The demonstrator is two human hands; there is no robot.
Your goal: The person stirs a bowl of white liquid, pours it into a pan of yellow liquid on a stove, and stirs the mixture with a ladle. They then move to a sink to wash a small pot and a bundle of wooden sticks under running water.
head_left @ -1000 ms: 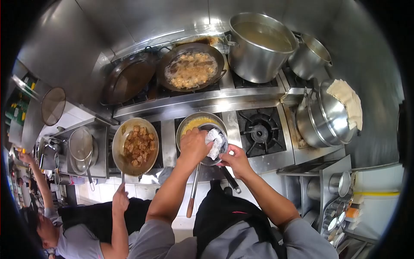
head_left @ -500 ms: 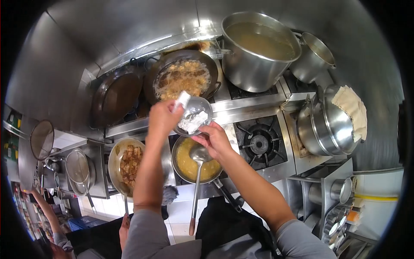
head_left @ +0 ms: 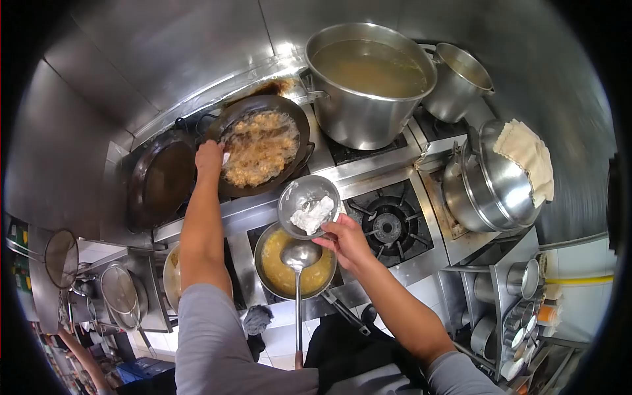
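My left hand (head_left: 209,158) is closed at the left rim of a dark wok (head_left: 304,125). A white-coated piece (head_left: 226,158) shows at its fingertips; what lies under the coating I cannot make out. Golden pieces (head_left: 263,141) bubble in the wok's oil. My right hand (head_left: 347,241) grips the rim of a small metal bowl (head_left: 284,201), tilted toward me, with a white floury lump (head_left: 312,214) inside. Below the bowl, a pan (head_left: 259,271) holds yellow liquid, and a long-handled ladle (head_left: 301,254) rests in it.
A big stockpot (head_left: 368,115) of cloudy liquid and a smaller pot (head_left: 454,89) stand at the back. A second wok (head_left: 161,174) sits left. Right of the pan is a bare burner (head_left: 387,227). Stacked metal bowls (head_left: 490,181) carry a cloth. Another person's arm (head_left: 85,359) shows lower left.
My left hand has moved from above the bowl to the wok's left rim, carrying the white piece. The view has shifted. The pan at left is now mostly behind my left arm.
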